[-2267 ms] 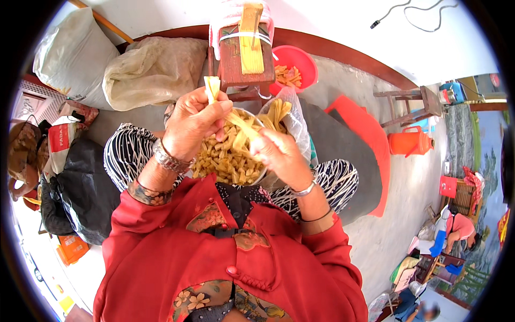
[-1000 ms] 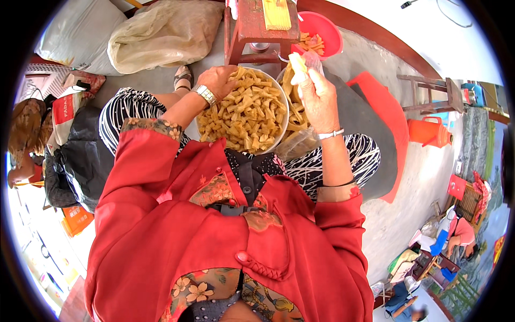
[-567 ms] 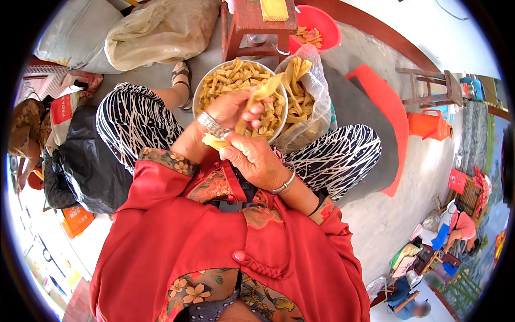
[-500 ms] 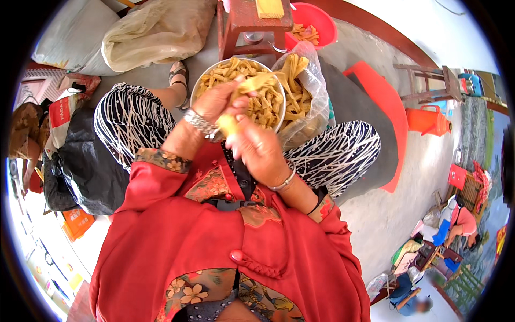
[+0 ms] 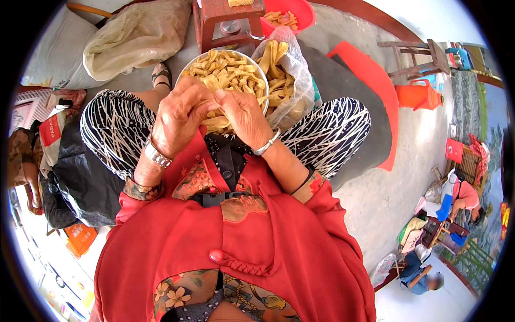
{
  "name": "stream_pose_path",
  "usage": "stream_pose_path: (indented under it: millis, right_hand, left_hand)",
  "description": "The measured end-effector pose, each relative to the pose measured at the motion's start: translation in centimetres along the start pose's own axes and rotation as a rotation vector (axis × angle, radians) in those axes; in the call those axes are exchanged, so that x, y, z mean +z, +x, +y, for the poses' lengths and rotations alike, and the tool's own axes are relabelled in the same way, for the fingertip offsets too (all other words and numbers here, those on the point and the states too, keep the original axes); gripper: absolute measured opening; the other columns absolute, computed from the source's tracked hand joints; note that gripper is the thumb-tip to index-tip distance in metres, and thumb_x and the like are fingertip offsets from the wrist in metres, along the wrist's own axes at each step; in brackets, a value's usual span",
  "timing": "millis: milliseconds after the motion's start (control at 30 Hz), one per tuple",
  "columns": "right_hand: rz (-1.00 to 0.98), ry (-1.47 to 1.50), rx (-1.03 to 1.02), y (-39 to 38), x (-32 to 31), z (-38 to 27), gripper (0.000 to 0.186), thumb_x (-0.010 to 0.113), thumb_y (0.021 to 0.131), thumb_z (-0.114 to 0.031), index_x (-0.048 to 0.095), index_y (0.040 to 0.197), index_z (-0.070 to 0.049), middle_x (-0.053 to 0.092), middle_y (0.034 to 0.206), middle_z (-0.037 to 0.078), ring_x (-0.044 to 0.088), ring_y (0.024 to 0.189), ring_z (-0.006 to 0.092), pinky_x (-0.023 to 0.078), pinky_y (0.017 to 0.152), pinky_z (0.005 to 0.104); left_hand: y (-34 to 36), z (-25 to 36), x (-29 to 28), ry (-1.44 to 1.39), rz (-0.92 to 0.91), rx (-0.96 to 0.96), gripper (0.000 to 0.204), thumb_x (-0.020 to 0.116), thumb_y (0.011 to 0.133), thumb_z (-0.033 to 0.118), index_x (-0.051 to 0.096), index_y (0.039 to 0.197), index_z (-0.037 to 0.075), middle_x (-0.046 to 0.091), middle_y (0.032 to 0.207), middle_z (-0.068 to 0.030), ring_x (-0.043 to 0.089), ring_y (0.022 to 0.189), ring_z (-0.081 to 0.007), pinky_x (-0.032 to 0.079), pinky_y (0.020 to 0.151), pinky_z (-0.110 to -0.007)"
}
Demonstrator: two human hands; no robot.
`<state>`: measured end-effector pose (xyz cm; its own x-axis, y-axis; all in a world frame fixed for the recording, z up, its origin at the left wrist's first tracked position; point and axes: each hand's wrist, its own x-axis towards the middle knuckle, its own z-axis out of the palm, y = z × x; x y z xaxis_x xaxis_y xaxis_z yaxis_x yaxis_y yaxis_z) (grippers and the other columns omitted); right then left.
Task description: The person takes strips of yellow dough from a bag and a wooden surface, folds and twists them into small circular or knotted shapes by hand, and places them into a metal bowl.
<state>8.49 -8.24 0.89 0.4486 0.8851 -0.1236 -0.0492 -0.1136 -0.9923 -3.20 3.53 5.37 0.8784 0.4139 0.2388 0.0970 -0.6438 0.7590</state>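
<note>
Over the near side of a round basin point(image 5: 265, 80), my left hand point(image 5: 179, 110) and my right hand point(image 5: 241, 115) meet with fingers closed. Between them they pinch a flat yellow strip point(image 5: 212, 83), part of it hidden by the fingers. Short folded yellow pieces point(image 5: 236, 68) of similar stuff fill the basin; whether they are knotted is too small to tell. Touching the basin's right side, a clear plastic bag point(image 5: 300, 67) holds longer looped yellow strips point(image 5: 274, 53).
Beyond the basin stands a red wooden stool point(image 5: 230, 12), with a red tub point(image 5: 304, 16) of yellow pieces beside it. A large sack point(image 5: 134, 40) lies far left. To the right are a red-edged dark mat point(image 5: 357, 112), an orange jug point(image 5: 419, 95) and a wooden bench point(image 5: 413, 56).
My hands have drawn together nearer the basin's close edge, where before they were crossed and blurred with the strip between them. The whole view has shifted slightly.
</note>
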Motion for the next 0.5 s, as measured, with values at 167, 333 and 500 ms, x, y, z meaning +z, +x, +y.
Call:
stream_pose_path:
  millis: [167,333,500]
  right_hand:
    - [-0.192,-0.039,-0.121,-0.2,-1.7,0.3,0.043,0.046,0.094,-0.029,0.049,0.063,0.001,0.039,0.054,0.008,0.037,0.054,0.0159,0.035,0.052,0.0347]
    - [-0.130,-0.117,-0.097,-1.2,-1.8,0.2,0.036,0.049,0.094,-0.034,0.053,0.081,0.000,0.052,0.067,0.011,0.050,0.059,0.0225,0.042,0.058,0.0344]
    - [-0.068,-0.365,-0.291,-1.7,-1.4,0.6,0.030,0.058,0.089,-0.033,0.053,0.097,-0.005,0.061,0.079,0.018,0.060,0.078,0.0374,0.047,0.063,0.0404]
  left_hand:
    - [-0.7,0.1,1.0,0.009,0.006,0.128,0.016,0.066,0.082,0.015,0.057,0.086,0.003,0.061,0.095,-0.0115,0.060,0.071,-0.0245,0.049,0.062,-0.031]
    - [-1.0,0.0,1.7,-0.236,-0.054,-0.230,0.015,0.062,0.087,0.014,0.055,0.084,0.001,0.056,0.074,-0.0065,0.058,0.066,-0.0180,0.046,0.058,-0.030]
    - [-1.5,-1.8,2.4,-0.794,-0.123,-0.514,0.012,0.056,0.094,0.018,0.055,0.089,0.007,0.049,0.073,0.0076,0.041,0.064,-0.0008,0.036,0.055,-0.017]
